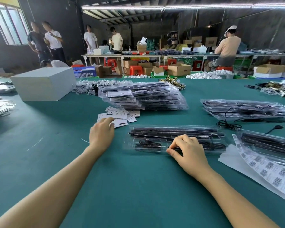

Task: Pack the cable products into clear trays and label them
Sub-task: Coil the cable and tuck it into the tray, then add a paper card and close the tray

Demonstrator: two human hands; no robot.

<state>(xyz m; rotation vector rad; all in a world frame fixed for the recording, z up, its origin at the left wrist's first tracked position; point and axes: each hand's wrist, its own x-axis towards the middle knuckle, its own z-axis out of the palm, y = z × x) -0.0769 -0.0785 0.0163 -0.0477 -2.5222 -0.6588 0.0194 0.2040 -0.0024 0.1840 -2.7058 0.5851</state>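
A clear tray (174,139) with black cable parts inside is laid on the green desk (138,186), right in the middle. The right hand (188,151) is rested on the tray's near edge, with its fingers curled and its thumb pressed at the rim. The left hand (101,132) is stretched out to a small pile of white label cards (120,115); its fingers are bent loosely on top of them, and whether a card is pinched cannot be told. A stack of packed trays (143,96) is seen behind the cards. Barcode sticker sheets (262,170) are spread at the right.
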